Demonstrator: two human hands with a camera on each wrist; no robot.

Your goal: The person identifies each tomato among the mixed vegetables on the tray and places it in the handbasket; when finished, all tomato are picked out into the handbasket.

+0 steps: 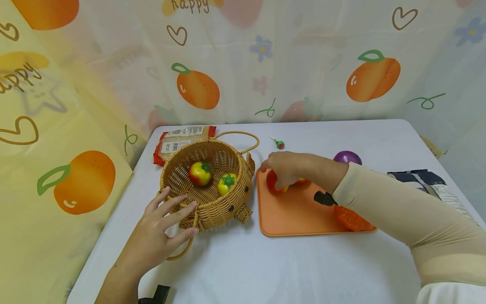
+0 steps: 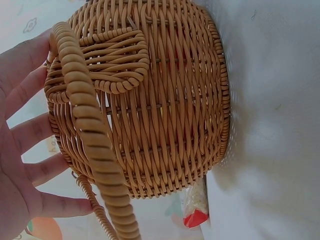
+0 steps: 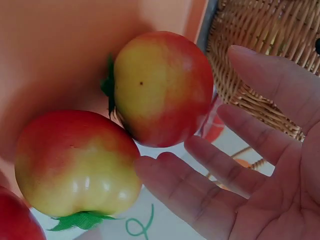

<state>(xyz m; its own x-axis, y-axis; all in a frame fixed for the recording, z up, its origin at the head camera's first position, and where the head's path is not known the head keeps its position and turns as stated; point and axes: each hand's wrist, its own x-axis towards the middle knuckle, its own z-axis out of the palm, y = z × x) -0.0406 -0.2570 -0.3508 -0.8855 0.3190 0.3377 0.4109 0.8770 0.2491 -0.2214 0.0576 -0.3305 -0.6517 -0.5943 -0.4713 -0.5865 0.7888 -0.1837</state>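
Observation:
A wicker basket [image 1: 218,218] with two looped handles stands on the white table, holding a red-and-yellow toy tomato [image 1: 199,174] and a yellower one [image 1: 226,185]. My left hand [image 1: 157,232] has its fingers spread at the near left of the basket's rim, beside a handle [image 2: 90,115]. On the orange tray [image 1: 288,221], my right hand [image 1: 285,167] reaches over a red-and-yellow toy tomato [image 1: 271,182]. The right wrist view shows its fingers extended and loosely bent beside that tomato [image 3: 162,90], with another tomato [image 3: 77,165] close by.
A shiny orange-red piece [image 1: 351,218] lies at the tray's near right, partly under the right sleeve. Behind the arm sits a purple round object [image 1: 347,158]. A red-ended packet [image 1: 182,139] lies behind the basket, a small green-and-red item [image 1: 279,144] at the back, a dark-and-white package [image 1: 425,183] at right.

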